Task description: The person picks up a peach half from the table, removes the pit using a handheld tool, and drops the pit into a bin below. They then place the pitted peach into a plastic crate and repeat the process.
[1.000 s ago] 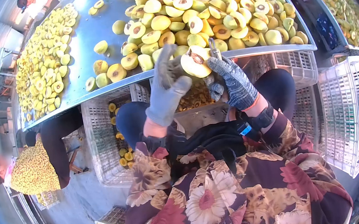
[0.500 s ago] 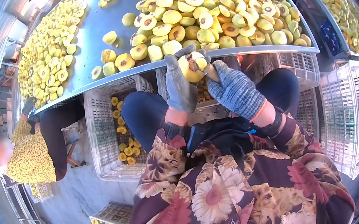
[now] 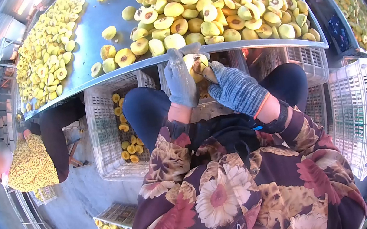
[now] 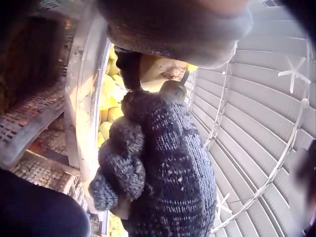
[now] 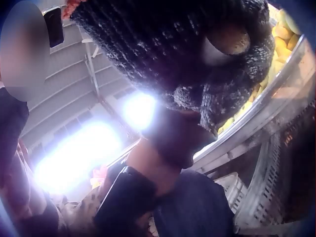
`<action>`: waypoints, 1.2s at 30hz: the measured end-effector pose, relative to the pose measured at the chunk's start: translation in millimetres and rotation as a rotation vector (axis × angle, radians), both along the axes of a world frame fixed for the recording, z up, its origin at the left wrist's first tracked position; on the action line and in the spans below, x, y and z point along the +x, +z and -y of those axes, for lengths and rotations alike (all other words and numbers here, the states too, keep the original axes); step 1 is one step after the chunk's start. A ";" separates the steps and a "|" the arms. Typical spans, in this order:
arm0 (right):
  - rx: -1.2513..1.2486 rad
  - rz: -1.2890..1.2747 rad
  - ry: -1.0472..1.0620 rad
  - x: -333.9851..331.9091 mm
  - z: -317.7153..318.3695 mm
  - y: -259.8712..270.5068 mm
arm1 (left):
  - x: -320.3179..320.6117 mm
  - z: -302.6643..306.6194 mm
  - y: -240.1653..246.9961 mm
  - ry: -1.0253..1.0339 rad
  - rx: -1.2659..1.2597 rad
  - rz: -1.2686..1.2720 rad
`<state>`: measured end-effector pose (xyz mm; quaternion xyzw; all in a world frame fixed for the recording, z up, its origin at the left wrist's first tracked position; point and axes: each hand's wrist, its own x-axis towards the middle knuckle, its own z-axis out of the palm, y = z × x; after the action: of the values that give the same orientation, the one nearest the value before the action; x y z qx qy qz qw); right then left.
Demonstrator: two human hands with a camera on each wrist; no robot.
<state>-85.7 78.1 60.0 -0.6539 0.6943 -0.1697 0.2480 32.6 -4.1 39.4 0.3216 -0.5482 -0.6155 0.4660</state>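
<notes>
In the head view the gloved left hand (image 3: 181, 79) grips a yellow fruit half (image 3: 196, 65), its brown centre facing the right hand. The right hand (image 3: 238, 89), in a blue-grey knitted glove, has its fingers curled round a small tool (image 3: 209, 75) whose tip meets the fruit's centre. Both hands are just below the metal table's front edge (image 3: 139, 65). The left wrist view shows the knitted right glove (image 4: 170, 163) with the tool's rounded metal part (image 4: 173, 91) against the fruit (image 4: 160, 71). The fruit is hidden in the right wrist view, behind the gloves.
Fruit halves (image 3: 220, 11) are heaped on the table, with another pile (image 3: 44, 59) to the left. A crate (image 3: 102, 140) holding some halves stands below left, and a white crate (image 3: 354, 114) at right. Another person (image 3: 30, 161) sits at far left.
Since the earliest frame, the left hand has closed round the fruit and the right hand has brought the tool from upright beside it to its centre. Lately both hands have barely moved.
</notes>
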 end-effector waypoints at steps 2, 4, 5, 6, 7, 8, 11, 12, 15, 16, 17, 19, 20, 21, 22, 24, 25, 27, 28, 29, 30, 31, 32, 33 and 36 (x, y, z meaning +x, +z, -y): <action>0.058 0.111 -0.040 0.5 -0.6 -4.2 | -3.7 9.4 -14.6 0.010 0.345 -0.215; 0.125 0.277 -0.112 2.9 -1.8 5.7 | -3.5 10.5 -13.7 -0.005 0.338 -0.195; 0.128 0.286 -0.087 2.1 -1.7 3.8 | -3.4 11.1 -12.6 -0.015 0.335 -0.184; 0.133 0.296 -0.062 -0.2 -0.8 0.9 | -3.1 12.5 -11.4 -0.064 0.304 -0.136; 0.138 0.305 -0.036 -1.9 -0.6 -2.3 | -2.1 14.5 -10.1 -0.112 0.273 -0.088; 0.164 0.331 -0.049 -2.7 -1.4 -5.3 | -0.8 16.3 -10.3 -0.159 0.244 -0.041; 0.230 0.404 -0.071 -4.8 -2.7 -5.6 | 1.1 25.9 -14.2 -0.270 0.237 0.063; 0.249 0.429 -0.069 -6.3 -3.4 1.2 | 0.6 24.0 -12.1 -0.259 0.265 0.045; 0.325 0.552 -0.136 -2.8 -7.1 4.6 | -4.2 15.0 -4.5 -0.191 0.320 -0.036; 0.352 0.601 -0.170 -1.5 -7.7 4.2 | -6.8 11.4 -3.6 -0.146 0.318 -0.080; 0.295 0.581 -0.107 -3.2 -8.4 0.3 | -7.8 9.5 -3.5 -0.101 0.317 -0.125; 0.233 0.555 -0.036 -5.7 -10.9 -7.7 | -7.6 12.3 -6.2 -0.114 0.318 -0.083; 0.227 0.549 -0.026 -5.2 -11.8 -8.9 | -7.3 13.5 -7.1 -0.121 0.320 -0.063; 0.269 0.555 -0.068 -2.0 -11.2 -4.5 | -7.1 13.9 -5.8 -0.115 0.361 -0.052; 0.311 0.560 -0.110 0.2 -10.9 -0.4 | -7.1 14.2 -3.3 -0.108 0.401 -0.042; 0.384 0.745 -0.169 1.1 -11.3 6.9 | -7.5 14.5 -3.5 -0.090 0.411 -0.032; 0.421 0.838 -0.199 1.5 -11.6 8.5 | -7.6 14.5 -6.1 -0.077 0.381 -0.033; 0.446 0.950 -0.131 -4.8 -10.2 -2.8 | -8.0 12.5 -6.9 -0.028 0.325 -0.039; 0.457 1.006 -0.097 -7.2 -9.4 -6.4 | -9.0 10.3 -6.2 0.006 0.298 -0.043; 0.442 0.956 -0.126 -6.2 -9.9 -8.6 | -10.1 7.8 -5.7 0.040 0.272 -0.048; 0.428 0.904 -0.156 -1.4 -9.2 -2.7 | -12.5 5.2 -1.5 0.103 0.255 -0.040; 0.414 0.852 -0.185 1.1 -9.5 0.7 | -15.3 3.1 2.4 0.165 0.238 -0.032; 0.397 0.881 -0.180 1.9 -11.2 -0.9 | -17.0 1.0 6.2 0.229 0.221 -0.023; 0.378 0.908 -0.173 2.3 -11.6 -4.2 | -17.8 -0.9 10.3 0.247 0.243 -0.062; 0.166 1.037 0.078 -1.7 -11.9 -18.4 | -18.5 -1.6 15.2 0.324 0.221 -0.088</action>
<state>-87.4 90.0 41.5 -0.4877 0.4667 -0.4058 0.6162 14.1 -2.5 54.6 0.4276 -0.3975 -0.6022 0.5445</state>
